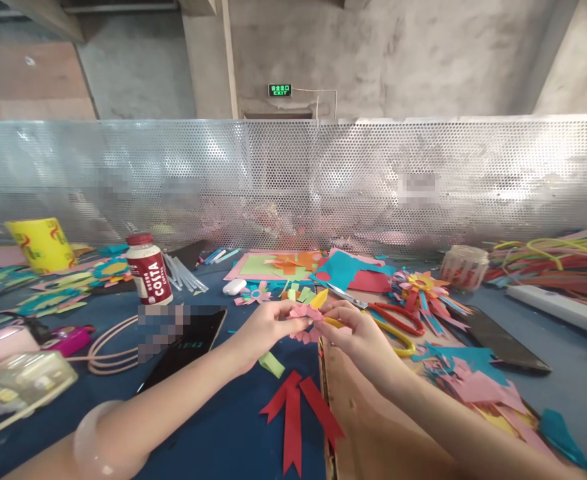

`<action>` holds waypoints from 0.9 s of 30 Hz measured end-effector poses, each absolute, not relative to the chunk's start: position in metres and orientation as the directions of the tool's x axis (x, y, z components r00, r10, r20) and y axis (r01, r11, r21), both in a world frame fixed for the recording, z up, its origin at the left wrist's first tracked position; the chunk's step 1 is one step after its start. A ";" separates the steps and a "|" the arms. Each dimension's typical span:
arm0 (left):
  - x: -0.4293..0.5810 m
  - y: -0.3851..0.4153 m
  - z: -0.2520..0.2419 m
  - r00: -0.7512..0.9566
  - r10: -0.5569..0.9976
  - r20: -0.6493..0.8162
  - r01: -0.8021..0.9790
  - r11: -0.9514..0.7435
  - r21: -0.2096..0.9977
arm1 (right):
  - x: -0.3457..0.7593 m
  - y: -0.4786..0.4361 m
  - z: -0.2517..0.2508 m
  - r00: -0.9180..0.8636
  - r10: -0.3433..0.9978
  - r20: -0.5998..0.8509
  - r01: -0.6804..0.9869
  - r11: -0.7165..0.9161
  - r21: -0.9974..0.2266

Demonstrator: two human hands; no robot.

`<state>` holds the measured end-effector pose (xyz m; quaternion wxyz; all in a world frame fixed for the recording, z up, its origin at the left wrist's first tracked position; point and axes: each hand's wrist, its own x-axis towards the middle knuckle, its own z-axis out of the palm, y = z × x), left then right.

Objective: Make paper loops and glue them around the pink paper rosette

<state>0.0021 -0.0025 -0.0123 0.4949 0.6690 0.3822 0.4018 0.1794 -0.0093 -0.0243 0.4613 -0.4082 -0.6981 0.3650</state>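
Observation:
Between my two hands, over the middle of the table, is a pink paper flower [304, 313] with a yellow pointed paper petal [319, 299] sticking up from it. My left hand [272, 327] pinches its left side between thumb and fingers. From the right, my right hand [354, 328] closes on the flower and petal, its fingertips partly hidden. Below the hands lie red paper ribbon strips [292, 427] with notched ends, and a light green folded paper strip [272, 365]. Red-handled scissors [398, 319] and a yellow handle [401, 345] lie just right of my right hand.
A coffee bottle [149, 270], a yellow tape roll [42, 245] and a black tablet [186, 347] are at left. A finished paper flower [421, 287], a phone [503, 340], paper scraps [478, 380] and a glass jar [464, 268] are at right. Behind stands a perforated metal screen [293, 180].

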 end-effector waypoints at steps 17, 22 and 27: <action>0.003 0.002 -0.014 0.216 0.968 0.128 0.066 -0.145 0.987 | 0.186 -0.002 -0.021 -0.146 0.951 0.273 0.116 0.291 -0.950; 0.002 0.001 -0.012 0.245 0.961 0.125 0.083 -0.149 0.985 | 0.185 -0.003 -0.020 -0.136 0.945 0.297 0.128 0.314 -0.941; 0.002 -0.001 -0.010 0.302 0.944 0.136 0.095 -0.172 0.980 | 0.186 -0.003 -0.018 -0.132 0.942 0.307 0.156 0.326 -0.933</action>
